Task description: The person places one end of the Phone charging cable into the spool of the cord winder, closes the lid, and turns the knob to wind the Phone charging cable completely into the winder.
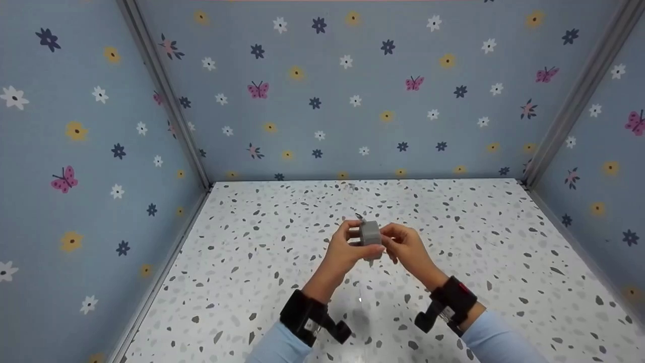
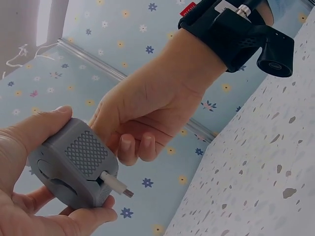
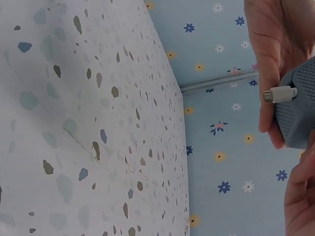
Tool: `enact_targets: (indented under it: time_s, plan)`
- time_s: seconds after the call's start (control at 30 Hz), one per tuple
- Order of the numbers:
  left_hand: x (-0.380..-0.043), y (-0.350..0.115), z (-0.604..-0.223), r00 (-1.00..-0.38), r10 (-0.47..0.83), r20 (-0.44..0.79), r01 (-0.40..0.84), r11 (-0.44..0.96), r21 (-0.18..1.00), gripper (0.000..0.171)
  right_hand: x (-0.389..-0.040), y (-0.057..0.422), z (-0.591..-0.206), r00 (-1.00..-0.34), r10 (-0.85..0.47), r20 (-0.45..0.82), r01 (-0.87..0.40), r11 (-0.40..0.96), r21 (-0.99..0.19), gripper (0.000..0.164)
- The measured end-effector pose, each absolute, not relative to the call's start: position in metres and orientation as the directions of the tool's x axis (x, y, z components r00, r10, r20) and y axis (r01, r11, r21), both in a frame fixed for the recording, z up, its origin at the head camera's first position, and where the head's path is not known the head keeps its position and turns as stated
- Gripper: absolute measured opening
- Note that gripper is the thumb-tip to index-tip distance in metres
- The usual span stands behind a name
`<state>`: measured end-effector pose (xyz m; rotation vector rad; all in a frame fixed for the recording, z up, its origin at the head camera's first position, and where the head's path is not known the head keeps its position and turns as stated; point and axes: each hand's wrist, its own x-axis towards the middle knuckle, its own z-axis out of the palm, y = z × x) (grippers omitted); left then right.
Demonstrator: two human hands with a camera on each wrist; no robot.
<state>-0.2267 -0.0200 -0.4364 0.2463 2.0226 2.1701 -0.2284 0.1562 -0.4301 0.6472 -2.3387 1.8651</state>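
A small grey cable box (image 1: 371, 232) with bevelled corners is held up above the table, roughly in the middle of the head view. My left hand (image 1: 346, 249) grips it from the left, thumb along the near edge and fingers round the far edge. In the left wrist view the box (image 2: 83, 155) shows a diamond-textured face, and a white micro-USB plug (image 2: 116, 184) pokes out at one corner. My right hand (image 1: 409, 248) meets the box's right side with curled thumb and fingers; the box hides those fingertips in the left wrist view. The right wrist view shows the plug (image 3: 280, 94) close up.
Below the hands lies a white speckled table (image 1: 242, 282). Blue flower-patterned walls (image 1: 347, 101) enclose it at the back and both sides, with grey metal strips (image 1: 166, 91) at the corners. Each wrist carries a black camera band (image 1: 453, 302).
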Motion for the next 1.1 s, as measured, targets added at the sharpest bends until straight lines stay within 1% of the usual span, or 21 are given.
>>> enact_targets:
  time_s: [0.17, 0.33, 0.43, 0.5, 0.6, 0.73, 0.83, 0.9, 0.93, 0.97, 1.03, 1.1]
  plan:
    - [-0.227, -0.02, -0.437, -0.973, 0.23, -0.007, -0.025, -0.075, 0.997, 0.072, -0.223, 0.15, -0.426, -0.931, -0.228, 0.284, -0.33, 0.2, -0.922, 0.014]
    - [-0.227, -0.022, -0.437, -0.972, 0.237, -0.006, -0.026, -0.08, 0.996, 0.075, -0.222, 0.147, -0.425, -0.935, -0.193, 0.296, -0.338, 0.247, -0.908, 0.013]
    - [-0.228, -0.023, -0.436, -0.972, 0.236, 0.011, -0.005, -0.07, 0.998, 0.074, -0.228, 0.15, -0.434, -0.936, -0.178, 0.303, -0.342, 0.257, -0.904, 0.012]
    - [-0.228, -0.024, -0.435, -0.971, 0.239, 0.02, 0.003, -0.07, 0.998, 0.073, -0.233, 0.153, -0.443, -0.929, -0.173, 0.329, -0.365, 0.266, -0.892, 0.01]
    - [-0.228, -0.024, -0.434, -0.97, 0.243, 0.026, 0.007, -0.078, 0.997, 0.072, -0.231, 0.154, -0.444, -0.886, -0.174, 0.43, -0.463, 0.29, -0.837, 0.01]
    - [-0.227, -0.022, -0.433, -0.966, 0.256, 0.033, 0.009, -0.093, 0.996, 0.072, -0.223, 0.151, -0.434, -0.781, -0.154, 0.605, -0.617, 0.337, -0.711, 0.016]
    - [-0.227, -0.021, -0.432, -0.964, 0.263, 0.037, 0.01, -0.102, 0.995, 0.071, -0.225, 0.15, -0.437, -0.718, -0.128, 0.684, -0.675, 0.367, -0.64, 0.022]
    - [-0.227, -0.021, -0.432, -0.964, 0.262, 0.045, 0.016, -0.113, 0.993, 0.07, -0.226, 0.15, -0.437, -0.705, -0.123, 0.698, -0.685, 0.374, -0.625, 0.023]
    - [-0.227, -0.021, -0.432, -0.965, 0.26, 0.048, 0.016, -0.121, 0.992, 0.07, -0.226, 0.15, -0.436, -0.709, -0.123, 0.694, -0.681, 0.376, -0.629, 0.021]
    - [-0.227, -0.021, -0.432, -0.965, 0.255, 0.051, 0.02, -0.123, 0.992, 0.07, -0.226, 0.15, -0.436, -0.727, -0.123, 0.675, -0.665, 0.372, -0.648, 0.019]
    - [-0.227, -0.021, -0.432, -0.966, 0.254, 0.049, 0.016, -0.128, 0.992, 0.07, -0.225, 0.15, -0.435, -0.784, -0.13, 0.608, -0.612, 0.333, -0.718, 0.012]
    - [-0.227, -0.02, -0.433, -0.967, 0.251, 0.041, 0.01, -0.12, 0.993, 0.071, -0.224, 0.15, -0.433, -0.848, -0.142, 0.511, -0.53, 0.273, -0.803, 0.006]
